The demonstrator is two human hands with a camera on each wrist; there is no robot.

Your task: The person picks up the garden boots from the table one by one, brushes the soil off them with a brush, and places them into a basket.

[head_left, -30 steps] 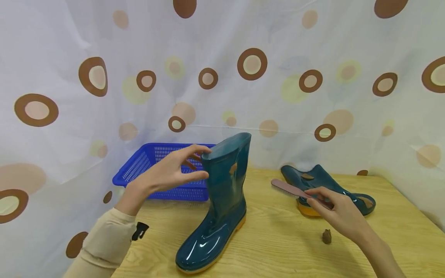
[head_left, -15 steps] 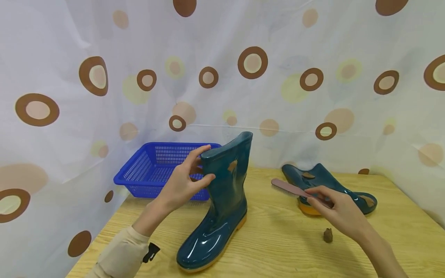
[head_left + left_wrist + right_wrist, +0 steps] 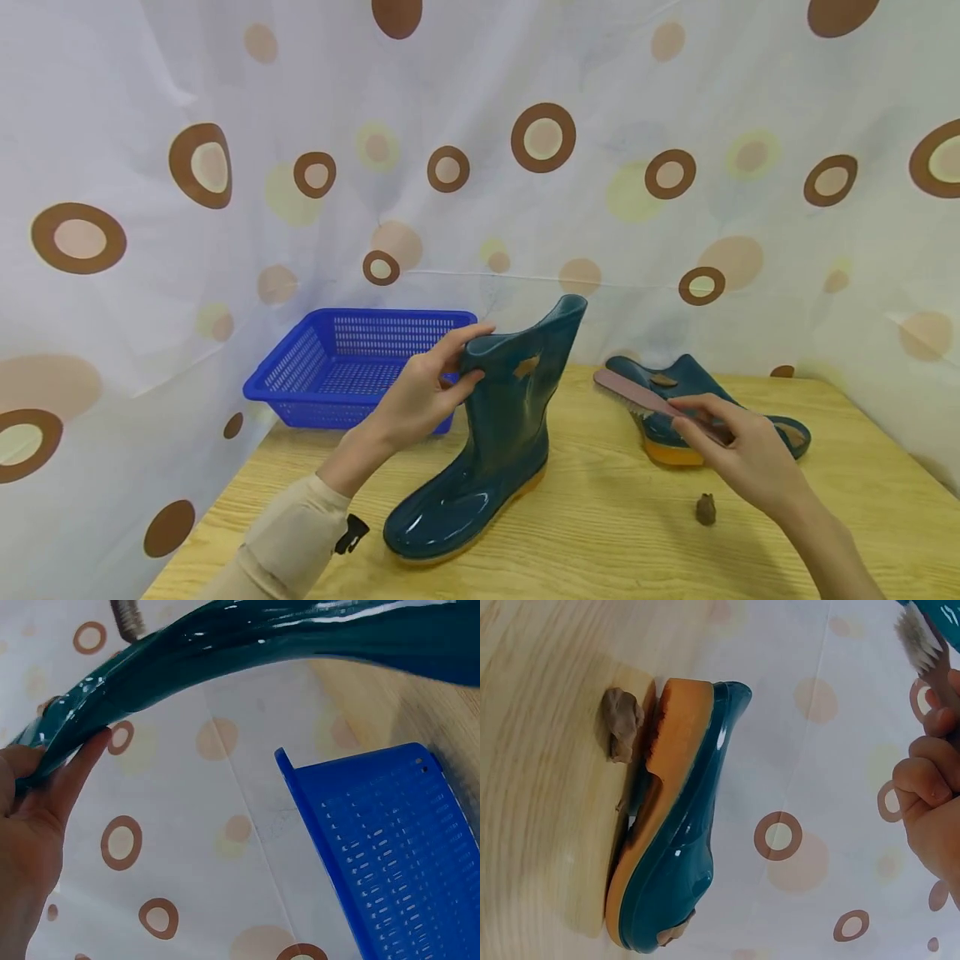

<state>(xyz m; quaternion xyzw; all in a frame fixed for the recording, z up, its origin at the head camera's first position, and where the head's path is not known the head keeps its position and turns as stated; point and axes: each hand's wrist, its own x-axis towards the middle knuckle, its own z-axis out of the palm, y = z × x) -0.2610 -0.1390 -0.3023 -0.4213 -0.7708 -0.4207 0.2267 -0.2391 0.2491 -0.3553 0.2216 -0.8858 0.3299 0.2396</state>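
A glossy dark teal rain boot [image 3: 506, 425] with an orange sole stands toe toward me, its shaft leaning right. My left hand [image 3: 420, 400] pinches the boot's top rim, thumb on the near side. Near the rim, a brown smear [image 3: 527, 367] marks the shaft. My right hand [image 3: 753, 462] holds a bristle brush [image 3: 641, 396] by its pinkish-brown handle, to the right of the shaft and apart from it in the head view. Pale bristles [image 3: 916, 637] show in the right wrist view. The boot's inside is mostly hidden.
Behind my right hand, a second teal boot [image 3: 697, 385] lies on its side with brown patches. A brown lump [image 3: 705, 509] sits on the wooden table [image 3: 600, 542]. At the back left stands a blue perforated basket [image 3: 318, 414]. A dotted curtain [image 3: 480, 200] hangs behind.
My left hand has come to the boot's rim and gripped it. The boot's top has tilted right, and its toe sits slightly farther away. The brush has risen slightly and shifted right.
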